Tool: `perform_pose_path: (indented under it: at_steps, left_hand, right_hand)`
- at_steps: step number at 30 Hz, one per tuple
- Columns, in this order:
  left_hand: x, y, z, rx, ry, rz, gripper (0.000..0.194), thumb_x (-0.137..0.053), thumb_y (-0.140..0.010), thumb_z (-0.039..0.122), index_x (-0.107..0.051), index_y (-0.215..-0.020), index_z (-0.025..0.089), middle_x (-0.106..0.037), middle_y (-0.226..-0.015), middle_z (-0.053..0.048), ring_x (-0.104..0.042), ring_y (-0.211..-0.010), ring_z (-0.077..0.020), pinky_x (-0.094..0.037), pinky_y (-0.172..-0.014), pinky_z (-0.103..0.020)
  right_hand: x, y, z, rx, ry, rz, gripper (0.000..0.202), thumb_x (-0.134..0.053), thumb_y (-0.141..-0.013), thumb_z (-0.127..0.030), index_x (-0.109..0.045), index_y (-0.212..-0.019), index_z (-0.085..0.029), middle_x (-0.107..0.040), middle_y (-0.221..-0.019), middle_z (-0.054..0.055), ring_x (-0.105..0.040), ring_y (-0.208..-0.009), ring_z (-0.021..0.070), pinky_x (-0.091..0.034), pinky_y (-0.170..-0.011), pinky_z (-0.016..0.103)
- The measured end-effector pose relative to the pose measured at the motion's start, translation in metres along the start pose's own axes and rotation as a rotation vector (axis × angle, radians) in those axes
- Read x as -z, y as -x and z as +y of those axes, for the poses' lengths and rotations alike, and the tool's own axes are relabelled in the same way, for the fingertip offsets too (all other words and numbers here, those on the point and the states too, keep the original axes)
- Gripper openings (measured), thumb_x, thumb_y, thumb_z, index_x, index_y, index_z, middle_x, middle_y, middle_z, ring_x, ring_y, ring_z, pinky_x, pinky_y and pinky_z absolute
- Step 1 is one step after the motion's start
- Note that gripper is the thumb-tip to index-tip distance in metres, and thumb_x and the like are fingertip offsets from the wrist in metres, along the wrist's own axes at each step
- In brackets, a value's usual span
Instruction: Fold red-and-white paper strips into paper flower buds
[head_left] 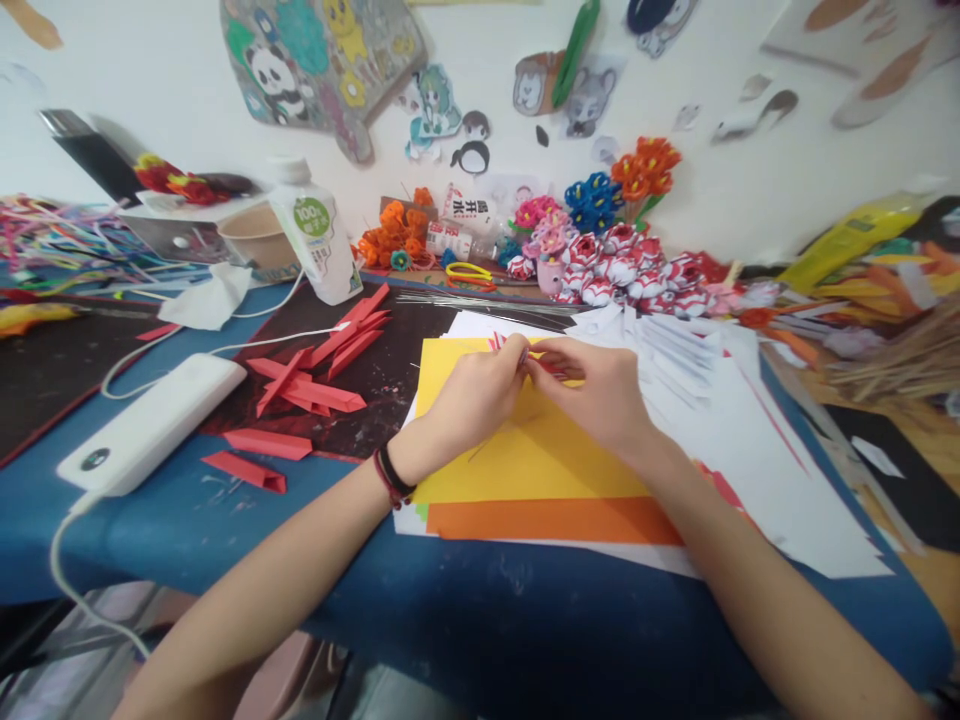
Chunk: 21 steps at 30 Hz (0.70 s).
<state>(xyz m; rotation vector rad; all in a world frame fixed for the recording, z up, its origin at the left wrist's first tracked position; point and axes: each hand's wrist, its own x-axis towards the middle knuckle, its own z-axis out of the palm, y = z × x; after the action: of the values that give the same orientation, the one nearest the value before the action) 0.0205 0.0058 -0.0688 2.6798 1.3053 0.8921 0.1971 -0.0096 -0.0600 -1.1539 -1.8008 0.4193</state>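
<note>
Above a yellow paper sheet [555,460], my left hand [476,390] and my right hand [600,390] meet with fingertips pinched together. Between them is a small red-and-white paper piece [496,342], mostly covered by the fingers. Its exact shape cannot be made out. Beneath the yellow sheet, an orange sheet [555,520] sticks out at the front, on top of white paper. To the left lie several folded red paper pieces [330,393], some crossed over one another. White folded papers [667,355] lie to the right of my right hand.
A white power bank [154,425] with a cable lies at left on the blue tablecloth [450,610]. Behind it stand a white bottle [315,235] and a paper bowl [259,235]. Red-and-white paper flowers [622,270] and thin wires [480,305] line the back.
</note>
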Motion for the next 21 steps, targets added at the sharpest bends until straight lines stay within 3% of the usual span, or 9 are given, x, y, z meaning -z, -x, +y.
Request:
perform_pose_path:
  at_steps: [4,8,13,18,21]
  left_hand:
    - [0.002,0.000,0.003,-0.032,-0.017,-0.027,0.017,-0.043,-0.100,0.012,-0.058,-0.109,0.015,-0.075,-0.081,-0.008,-0.070,-0.067,-0.0199,-0.044,-0.058,-0.026]
    - [0.007,-0.002,0.003,-0.015,0.158,-0.047,0.018,-0.045,-0.103,0.017,-0.061,-0.113,0.015,-0.075,-0.083,-0.006,-0.071,-0.069,-0.0182,-0.047,-0.063,-0.026]
    - [0.011,-0.005,0.000,-0.004,0.294,-0.010,0.020,-0.047,-0.104,0.020,-0.065,-0.098,0.015,-0.067,-0.068,0.000,-0.063,-0.060,-0.0121,-0.045,-0.063,-0.022]
    - [0.011,-0.004,-0.003,-0.050,0.238,0.005,0.022,-0.045,-0.104,0.019,-0.061,-0.089,0.016,-0.064,-0.065,0.001,-0.060,-0.056,-0.0102,-0.042,-0.060,-0.020]
    - [0.007,-0.002,-0.005,-0.101,0.061,0.036,0.022,-0.043,-0.105,0.019,-0.061,-0.093,0.015,-0.068,-0.068,-0.001,-0.062,-0.057,-0.0119,-0.039,-0.056,-0.021]
  right_hand:
    - [-0.002,0.001,-0.001,0.037,0.091,0.013,0.016,-0.064,-0.086,-0.022,-0.075,-0.097,-0.019,-0.080,-0.083,0.006,-0.078,-0.074,0.0206,-0.066,-0.073,0.033]
    - [0.001,-0.002,0.001,0.021,0.052,0.034,0.016,-0.061,-0.085,-0.018,-0.074,-0.094,-0.019,-0.080,-0.084,0.004,-0.078,-0.074,0.0188,-0.065,-0.072,0.030]
    - [0.003,-0.003,0.001,0.014,-0.003,0.023,0.014,-0.061,-0.086,-0.020,-0.073,-0.092,-0.018,-0.080,-0.084,0.004,-0.078,-0.074,0.0180,-0.064,-0.070,0.028]
    - [0.002,-0.002,0.001,0.012,-0.007,0.002,0.015,-0.061,-0.085,-0.017,-0.073,-0.093,-0.019,-0.079,-0.086,0.004,-0.077,-0.076,0.0182,-0.063,-0.071,0.029]
    - [0.003,-0.002,0.001,0.038,0.024,-0.002,0.016,-0.060,-0.085,-0.015,-0.072,-0.093,-0.020,-0.079,-0.087,0.003,-0.076,-0.075,0.0179,-0.062,-0.071,0.029]
